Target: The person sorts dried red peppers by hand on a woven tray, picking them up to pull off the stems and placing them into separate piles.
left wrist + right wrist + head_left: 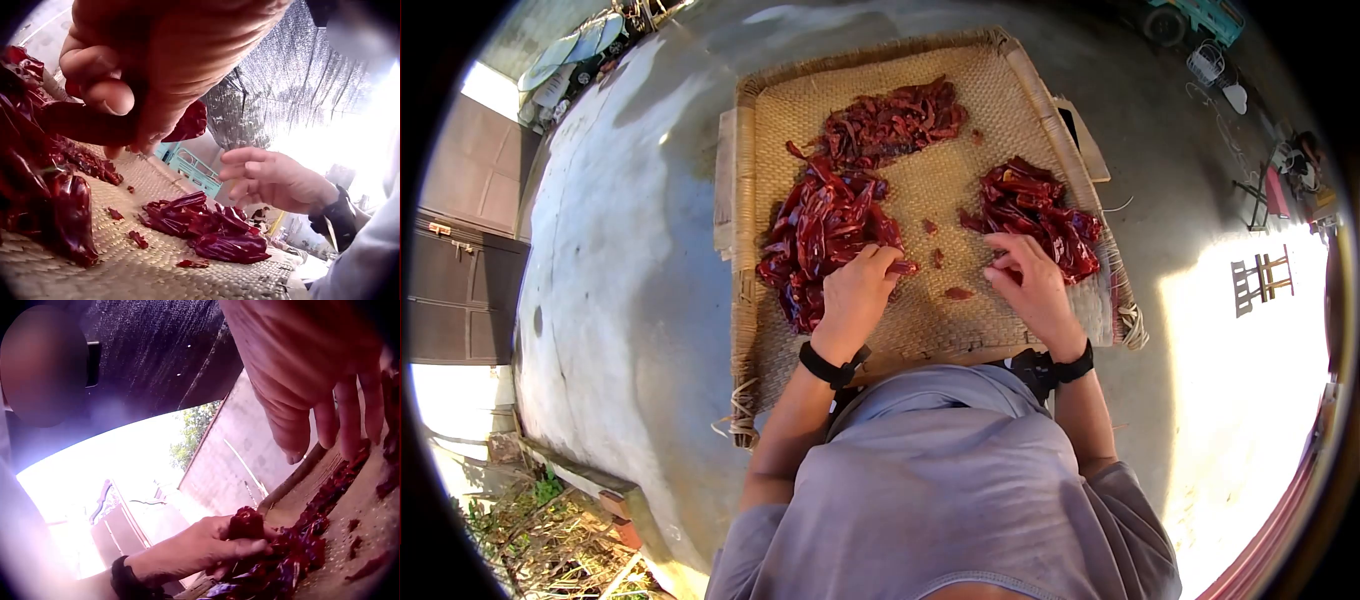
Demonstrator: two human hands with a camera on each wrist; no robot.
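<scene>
My left hand (860, 295) grips a dark red dried chili (87, 122), its fingers curled round it, at the lower right of the large chili pile (825, 225). In the right wrist view, the broad end of that chili (247, 524) sticks out of the hand. My right hand (1032, 285) hovers by the lower left of the smaller pile (1040, 205), fingers loosely bent and apart, nothing seen in them. Both piles lie on a woven tray (940, 190).
Torn, darker chili pieces (895, 122) form a heap at the tray's far end. A few red scraps (958, 293) lie between the piles. A raised rim (745, 200) edges the tray. A small wooden stool (1262, 280) stands on the floor at the right.
</scene>
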